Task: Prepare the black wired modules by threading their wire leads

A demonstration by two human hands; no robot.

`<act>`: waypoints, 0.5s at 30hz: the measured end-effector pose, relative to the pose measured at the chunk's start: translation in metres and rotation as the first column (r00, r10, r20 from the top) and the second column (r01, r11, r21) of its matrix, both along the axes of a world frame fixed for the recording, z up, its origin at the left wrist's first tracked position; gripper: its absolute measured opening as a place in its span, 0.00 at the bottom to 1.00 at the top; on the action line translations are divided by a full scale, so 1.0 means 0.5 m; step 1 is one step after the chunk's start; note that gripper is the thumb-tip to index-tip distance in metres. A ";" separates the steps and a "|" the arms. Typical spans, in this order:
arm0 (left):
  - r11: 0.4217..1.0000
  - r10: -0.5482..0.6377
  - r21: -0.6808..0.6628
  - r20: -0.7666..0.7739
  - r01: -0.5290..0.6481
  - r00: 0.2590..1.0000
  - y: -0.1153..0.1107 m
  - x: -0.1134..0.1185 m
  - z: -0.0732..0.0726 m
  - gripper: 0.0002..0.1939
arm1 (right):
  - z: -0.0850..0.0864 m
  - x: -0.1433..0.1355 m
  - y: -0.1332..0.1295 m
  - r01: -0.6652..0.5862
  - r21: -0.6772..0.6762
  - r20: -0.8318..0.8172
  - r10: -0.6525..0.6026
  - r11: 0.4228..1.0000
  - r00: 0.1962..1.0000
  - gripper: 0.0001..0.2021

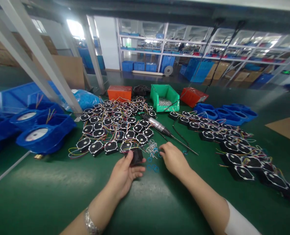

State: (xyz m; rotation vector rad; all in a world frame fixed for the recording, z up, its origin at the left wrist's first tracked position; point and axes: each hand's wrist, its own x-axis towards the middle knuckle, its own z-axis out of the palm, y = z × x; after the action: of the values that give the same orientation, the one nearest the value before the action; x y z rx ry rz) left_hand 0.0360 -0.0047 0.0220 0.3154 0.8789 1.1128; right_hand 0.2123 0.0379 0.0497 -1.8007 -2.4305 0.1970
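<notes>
Gripping a small black square plastic fan unit (pixel 136 156) between thumb and fingers, the left hand (pixel 124 173) holds it just above the green table mat (pixel 49 192), near the body. The right hand (pixel 173 159) rests palm down, fingers curled loosely and holding nothing visible, its fingertips beside a scatter of small silver screws (pixel 151 147) and blue rubber rings (pixel 152 166). Farther away lies a grey electric screwdriver (pixel 157 125), within easy reach between two spreads of identical black fans with coloured wires (pixel 115 127).
</notes>
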 end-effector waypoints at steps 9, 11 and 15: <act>0.996 -0.008 0.091 0.064 0.002 0.998 -0.006 0.029 -0.035 0.14 | 0.013 -0.013 -0.005 0.051 -0.110 -0.134 -0.066 0.993 0.989 0.06; 0.995 -0.022 0.101 0.076 0.015 0.997 -0.008 0.033 -0.036 0.15 | 0.033 -0.032 -0.024 0.014 -0.124 -0.354 -0.057 0.992 0.934 0.06; 0.985 -0.049 0.167 0.090 0.034 0.995 -0.011 0.039 -0.035 0.14 | 0.042 -0.069 -0.056 -0.117 -0.032 -0.528 0.083 0.993 0.845 0.06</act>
State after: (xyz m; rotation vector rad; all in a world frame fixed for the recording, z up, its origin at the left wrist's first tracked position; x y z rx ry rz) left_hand 0.0554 -0.0103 0.0044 0.4135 0.6956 1.1548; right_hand 0.1780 0.0100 0.0705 -1.3934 -2.1303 0.6878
